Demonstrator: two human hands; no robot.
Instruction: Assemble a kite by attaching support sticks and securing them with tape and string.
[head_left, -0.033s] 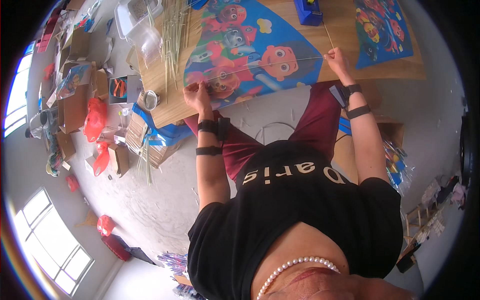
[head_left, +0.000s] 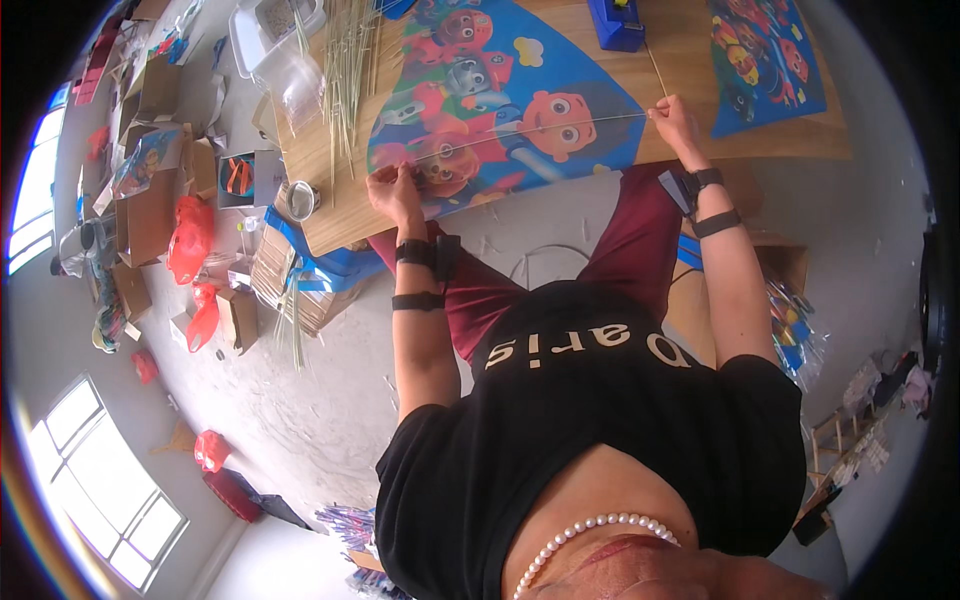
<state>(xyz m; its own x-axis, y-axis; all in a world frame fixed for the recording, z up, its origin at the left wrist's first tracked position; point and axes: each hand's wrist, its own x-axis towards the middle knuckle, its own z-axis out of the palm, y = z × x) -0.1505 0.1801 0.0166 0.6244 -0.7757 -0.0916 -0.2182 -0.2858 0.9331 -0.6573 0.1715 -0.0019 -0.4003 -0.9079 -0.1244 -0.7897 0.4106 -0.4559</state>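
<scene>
Starting from the left, the clear plastic tub (head_left: 270,45) and the little round jar (head_left: 302,200) are sitting by the table edge, and the loose bundle of sticks (head_left: 345,85) is lying just beside the picture sheet, so nothing there is getting under my elbow. Worth copying imo.

My left hand (head_left: 397,195) is pinching, fingertips closed on the left end of a thin stick (head_left: 530,131) (pretty sure it's a stick, it's looking too straight for string). Can't tell if I'm also catching a bit of sheet in that pinch.

The sheet (head_left: 510,100) itself is lying on the wooden table (head_left: 335,215) right in front of me, near edge running along the table's near edge, and the stick is crossing it from side to side on a slight slant. For a bit this skinny I'd say you're wanting light, even tension: squeezing hard is probably bowing it, and going slack is letting the line wander. Sight along it, not just at your fingers.

The blue tape dispenser (head_left: 617,25) is standing further back, well clear of the stick.

My right hand (head_left: 675,122) is pinching the other end, right by the sheet's pointed right corner. I'm lining up on that corner, since it's giving the clearest reference.

Further right, a second printed sheet (head_left: 770,65) is lying apart from this one.
</scene>
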